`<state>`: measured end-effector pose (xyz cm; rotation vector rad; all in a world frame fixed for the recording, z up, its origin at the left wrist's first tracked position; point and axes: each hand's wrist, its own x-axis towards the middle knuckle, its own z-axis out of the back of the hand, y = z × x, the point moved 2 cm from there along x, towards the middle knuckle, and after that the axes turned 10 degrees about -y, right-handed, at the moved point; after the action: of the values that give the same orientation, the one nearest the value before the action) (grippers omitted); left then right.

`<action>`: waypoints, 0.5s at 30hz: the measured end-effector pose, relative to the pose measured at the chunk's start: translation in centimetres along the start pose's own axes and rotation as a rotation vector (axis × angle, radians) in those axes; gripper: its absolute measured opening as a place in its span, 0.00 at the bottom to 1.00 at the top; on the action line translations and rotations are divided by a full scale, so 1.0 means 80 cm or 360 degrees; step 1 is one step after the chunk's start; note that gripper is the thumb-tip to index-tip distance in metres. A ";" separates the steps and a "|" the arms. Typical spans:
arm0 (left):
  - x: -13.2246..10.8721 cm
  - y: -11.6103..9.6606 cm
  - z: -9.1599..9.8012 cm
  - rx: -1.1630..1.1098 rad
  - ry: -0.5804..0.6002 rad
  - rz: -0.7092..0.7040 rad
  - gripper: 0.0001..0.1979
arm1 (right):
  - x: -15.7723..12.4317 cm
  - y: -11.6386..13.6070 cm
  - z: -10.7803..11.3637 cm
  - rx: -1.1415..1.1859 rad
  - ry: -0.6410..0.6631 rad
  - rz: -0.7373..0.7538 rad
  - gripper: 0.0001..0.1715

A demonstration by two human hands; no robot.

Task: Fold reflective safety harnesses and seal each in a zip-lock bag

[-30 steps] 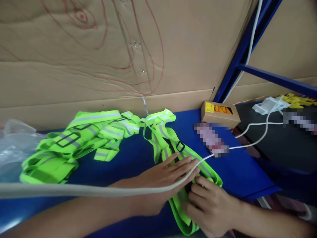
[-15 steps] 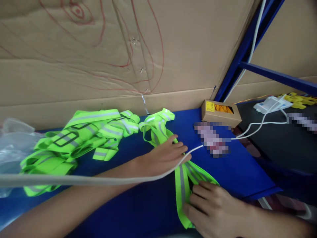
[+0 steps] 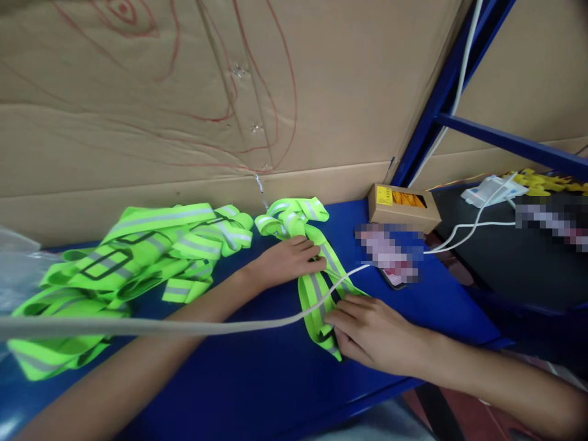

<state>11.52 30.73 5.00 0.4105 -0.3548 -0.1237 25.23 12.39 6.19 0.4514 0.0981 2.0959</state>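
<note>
A neon-green reflective strap [image 3: 316, 288] with a grey stripe lies in loops over the blue table [image 3: 239, 373]. My left hand [image 3: 291, 260] is closed on its middle part, fingers curled down. Nearer to me, my right hand [image 3: 367, 331] pinches the strap's near loop, with the fingertips partly hidden behind the band. At the far end the strap bunches up close to the cardboard wall. To the left sits a heap of similar green straps [image 3: 147, 245], with black rectangular buckles showing among the folds.
A white cable [image 3: 257, 324] crosses in front of my left forearm to a phone [image 3: 395, 263], its screen blurred out. Behind it stands a small cardboard box [image 3: 404, 208]. Clear plastic [image 3: 22, 269] lies at far left. A cardboard wall [image 3: 340, 92] and blue frame [image 3: 427, 116] bound the back.
My right hand has moved up and away from me with the strap's near end. My left hand has shifted slightly left and farther along the strap. The view has tilted a little.
</note>
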 end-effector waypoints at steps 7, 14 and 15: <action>-0.012 0.001 0.035 -0.0198 0.0099 0.0270 0.21 | -0.015 -0.002 -0.009 -0.0071 -0.0330 0.0129 0.19; -0.030 -0.071 0.112 -0.0329 0.0044 0.0298 0.43 | -0.026 0.010 -0.008 -0.0154 -0.0432 0.0302 0.16; -0.024 -0.081 0.110 -0.0308 0.0031 0.0253 0.39 | -0.028 0.013 -0.008 -0.0129 -0.0436 0.0295 0.15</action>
<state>6.20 21.95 9.30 0.1910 -0.3517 0.0016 25.24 10.00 5.26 0.7161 -0.1949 2.1870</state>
